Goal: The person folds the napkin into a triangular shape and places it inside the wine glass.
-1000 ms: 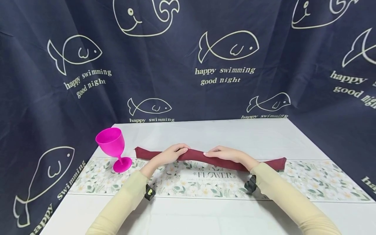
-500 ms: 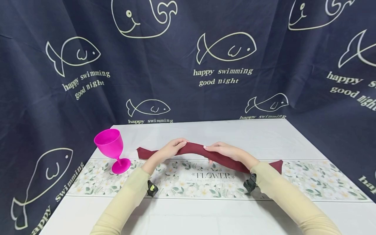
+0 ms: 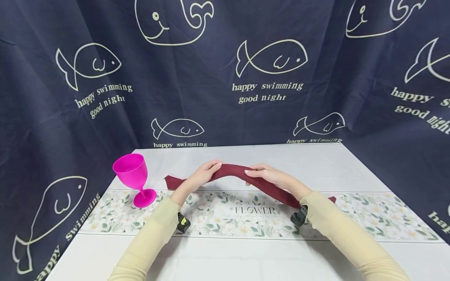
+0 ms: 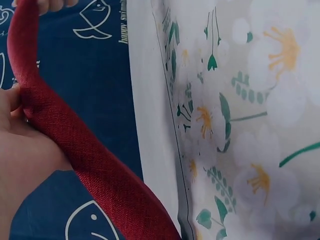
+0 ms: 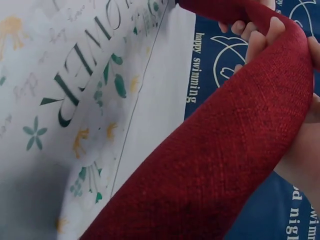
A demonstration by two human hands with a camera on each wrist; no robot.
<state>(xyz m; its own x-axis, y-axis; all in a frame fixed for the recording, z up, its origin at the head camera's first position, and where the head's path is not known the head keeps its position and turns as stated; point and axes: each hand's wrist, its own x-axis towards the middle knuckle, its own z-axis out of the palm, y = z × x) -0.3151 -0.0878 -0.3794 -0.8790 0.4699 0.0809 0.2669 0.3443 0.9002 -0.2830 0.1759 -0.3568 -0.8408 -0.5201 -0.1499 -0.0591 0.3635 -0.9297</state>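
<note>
Head view: red cloth (image 3: 233,170) (a raised arch) in left fingers (image 3: 213,162) and right fingers (image 3: 259,167).

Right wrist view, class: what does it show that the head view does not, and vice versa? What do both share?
Only the right wrist view: the clear weave of the red cloth. Only the head view: the pink goblet and cream sleeves. Both: the red cloth, the left hand and right hand holding it, the floral runner and the blue curtain.
</note>
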